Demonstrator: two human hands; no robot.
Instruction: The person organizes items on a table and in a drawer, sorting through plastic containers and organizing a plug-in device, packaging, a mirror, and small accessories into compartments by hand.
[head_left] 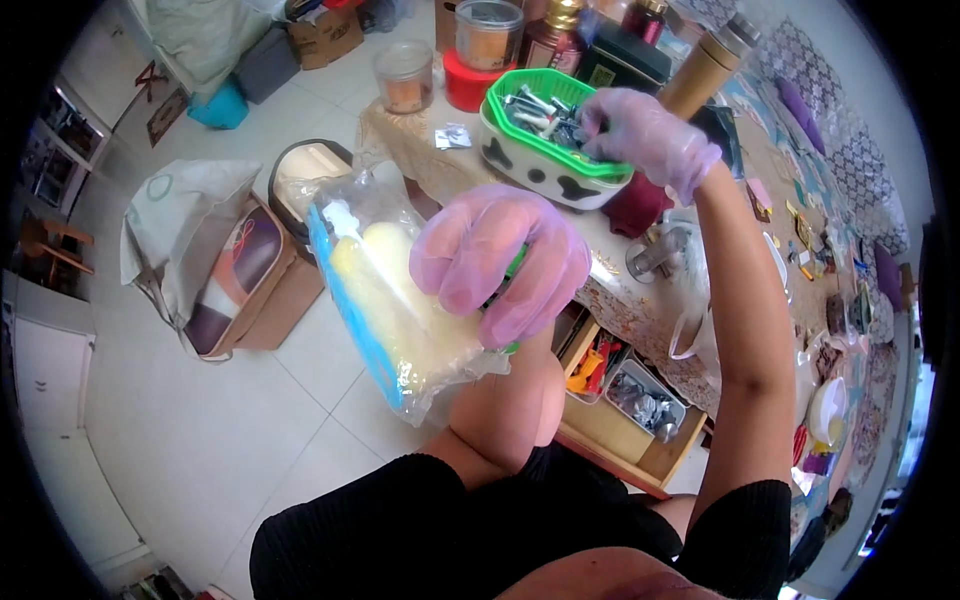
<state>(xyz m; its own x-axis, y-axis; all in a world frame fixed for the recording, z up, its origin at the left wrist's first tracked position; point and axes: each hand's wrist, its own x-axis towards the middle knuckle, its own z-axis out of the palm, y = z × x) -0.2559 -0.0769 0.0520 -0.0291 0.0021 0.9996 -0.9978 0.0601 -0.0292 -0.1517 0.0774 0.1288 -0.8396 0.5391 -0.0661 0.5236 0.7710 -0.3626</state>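
Observation:
My left hand (502, 265), in a thin pinkish-purple glove, is curled closed in the middle of the view. Bits of something green show between and below its fingers; the rest is hidden. Against this hand is a clear plastic bag (400, 300) with a blue edge strip and pale yellow contents; I cannot tell if the fingers grip it. My right hand (640, 135), gloved alike, reaches over the rim of a white tub with a green basket insert (560, 175). Its fingers are bent together among small white and dark pieces (540, 115). Whatever they pinch is hidden.
Behind the tub stand clear jars (488, 35), a red container (470, 82) and a tan bottle (705, 70). An open drawer (610, 425) with small trays juts out below the table. A cardboard box with a bag (240, 290) sits on the floor at left.

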